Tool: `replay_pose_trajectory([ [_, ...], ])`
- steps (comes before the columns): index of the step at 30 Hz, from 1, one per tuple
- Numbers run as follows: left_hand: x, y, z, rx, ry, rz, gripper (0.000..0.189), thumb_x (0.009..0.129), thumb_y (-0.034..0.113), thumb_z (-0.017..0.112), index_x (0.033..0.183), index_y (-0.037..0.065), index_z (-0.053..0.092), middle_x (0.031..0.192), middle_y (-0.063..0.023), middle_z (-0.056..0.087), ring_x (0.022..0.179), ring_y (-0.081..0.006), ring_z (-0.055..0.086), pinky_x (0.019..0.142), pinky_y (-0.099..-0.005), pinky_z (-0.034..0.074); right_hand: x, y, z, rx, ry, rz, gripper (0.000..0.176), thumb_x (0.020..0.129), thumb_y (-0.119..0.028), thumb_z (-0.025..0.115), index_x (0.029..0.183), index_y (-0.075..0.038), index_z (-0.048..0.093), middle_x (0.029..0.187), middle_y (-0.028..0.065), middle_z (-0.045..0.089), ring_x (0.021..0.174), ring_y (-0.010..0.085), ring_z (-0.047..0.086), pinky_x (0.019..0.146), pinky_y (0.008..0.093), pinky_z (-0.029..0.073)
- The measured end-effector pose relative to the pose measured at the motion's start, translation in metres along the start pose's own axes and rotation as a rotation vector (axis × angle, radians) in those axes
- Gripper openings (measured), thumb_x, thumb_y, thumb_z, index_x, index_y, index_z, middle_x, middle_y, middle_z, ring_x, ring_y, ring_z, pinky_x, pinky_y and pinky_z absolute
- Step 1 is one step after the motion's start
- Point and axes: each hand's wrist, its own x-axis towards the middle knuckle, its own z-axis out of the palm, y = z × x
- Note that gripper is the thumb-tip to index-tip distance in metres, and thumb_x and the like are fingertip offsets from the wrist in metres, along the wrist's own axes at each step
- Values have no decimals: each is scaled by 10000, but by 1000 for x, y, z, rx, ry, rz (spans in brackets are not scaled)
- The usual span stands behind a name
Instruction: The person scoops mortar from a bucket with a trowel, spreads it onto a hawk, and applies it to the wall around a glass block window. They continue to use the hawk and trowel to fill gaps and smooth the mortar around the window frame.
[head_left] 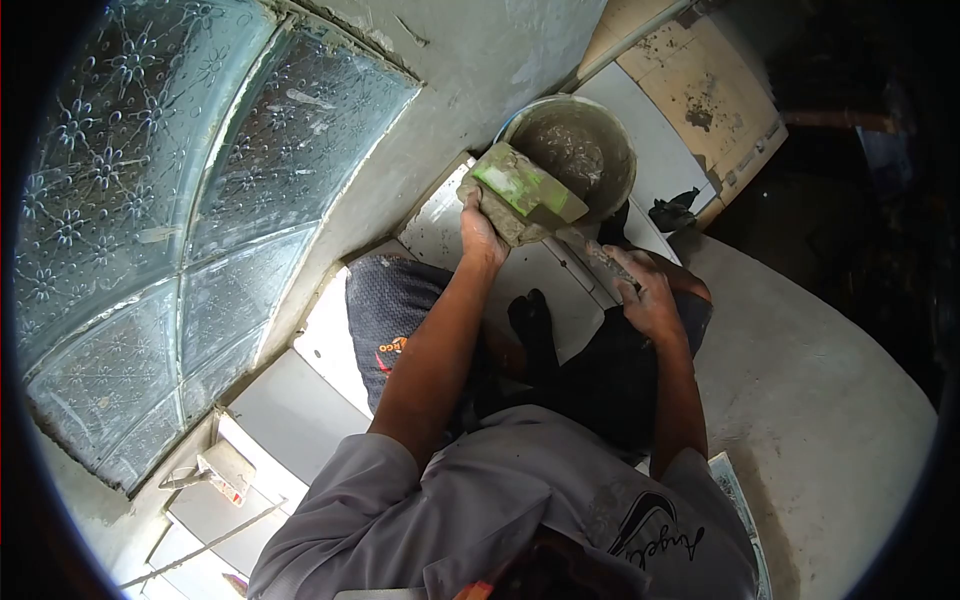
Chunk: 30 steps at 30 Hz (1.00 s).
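The person sat with legs folded on pale panels (530, 275), bent over a bucket (622, 128) whose inner wall was coated in grey, wet-looking mortar (575, 155). The left hand (483, 236) was closed around the near left edge of a green float (515, 180), thumb up along its side. The float lay tilted over the bucket's near left rim, its far end reaching across the opening, and grey paste was caked thickly along its lower edge. The right hand (648, 295) had its fingers wrapped round the handle of a trowel (605, 262), itself crusted with the same grey stuff and pointing at the float's near end; from where I stood I couldn't tell whether the blade touched it. Both hands were near the bucket, the right one on the side away from the patterned glass window (270, 140). A black-covered foot (535, 325) showed between the knees, and a crumpled black thing (674, 210) lay just right of the bucket. Behind the left elbow, a small box (228, 470) with loose wires leaned by the wall.
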Motion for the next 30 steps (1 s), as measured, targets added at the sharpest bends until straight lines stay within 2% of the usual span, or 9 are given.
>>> replay_pose_trajectory([
  [4, -2, -2, 6, 32, 54, 6, 536, 1057, 361, 316, 1445, 12, 442, 1413, -192, 540, 1293, -361, 538, 1113, -534, 420, 27, 24, -10, -24, 61, 98, 507, 860, 45, 632, 1327, -155, 633, 1126, 164, 644, 1063, 361, 630, 960, 394, 496],
  [7, 1, 6, 6, 24, 17, -27, 534, 1059, 357, 317, 1448, 13, 438, 1413, -193, 540, 1290, -360, 542, 1110, -538, 423, 36, 30, -34, 78, 15, 32, 479, 868, 36, 639, 1311, -147, 646, 1190, 155, 648, 1097, 342, 635, 982, 370, 487],
  [8, -2, 9, 11, 50, 15, -49, 533, 1060, 356, 316, 1448, 13, 438, 1413, -193, 540, 1289, -359, 543, 1109, -539, 425, 36, 28, -40, 139, -30, 31, 459, 875, 45, 638, 1295, -139, 661, 1222, 132, 654, 1127, 310, 636, 1000, 335, 475],
  [11, 0, 7, 10, 121, -42, -127, 524, 1058, 352, 329, 1442, 15, 447, 1399, -192, 552, 1266, -357, 563, 1093, -537, 445, 41, 12, -61, 58, -288, 91, 474, 879, 61, 640, 1306, -142, 661, 1230, 120, 674, 1151, 276, 635, 1012, 311, 461],
  [14, -2, 2, 9, 155, -95, -226, 513, 1053, 353, 359, 1427, 17, 465, 1364, -189, 580, 1225, -351, 594, 1064, -530, 476, 61, 25, -55, 189, -292, 178, 489, 874, 66, 656, 1313, -150, 664, 1238, 100, 697, 1160, 226, 637, 1027, 302, 450],
  [18, 1, 1, -1, 263, -132, -288, 502, 1033, 360, 425, 1397, 19, 488, 1302, -184, 619, 1167, -335, 631, 1016, -532, 510, 116, 78, -22, 266, -255, 218, 481, 876, 53, 666, 1312, -152, 670, 1275, 72, 697, 1183, 185, 625, 1051, 293, 428],
  [21, -1, -1, 1, 325, -93, -274, 482, 1036, 341, 422, 1389, 20, 492, 1291, -183, 623, 1166, -327, 633, 1018, -525, 509, 150, 104, 5, 285, -144, 254, 445, 896, 14, 660, 1314, -140, 669, 1290, 78, 689, 1202, 183, 613, 1051, 292, 425],
  [25, 13, -1, -9, 207, -58, -243, 475, 1046, 333, 386, 1388, 22, 493, 1299, -188, 617, 1164, -340, 630, 1021, -526, 505, 164, 131, 30, 255, -54, 301, 422, 917, -40, 661, 1329, -129, 656, 1304, 91, 679, 1221, 180, 598, 1053, 296, 421],
  [30, 6, 6, 0, 188, 51, -221, 494, 1055, 346, 334, 1400, 26, 485, 1332, -199, 596, 1191, -354, 614, 1041, -526, 489, 140, 95, 7, 416, -132, 343, 445, 912, -40, 668, 1352, -105, 638, 1308, 92, 661, 1208, 184, 573, 1071, 304, 400],
])
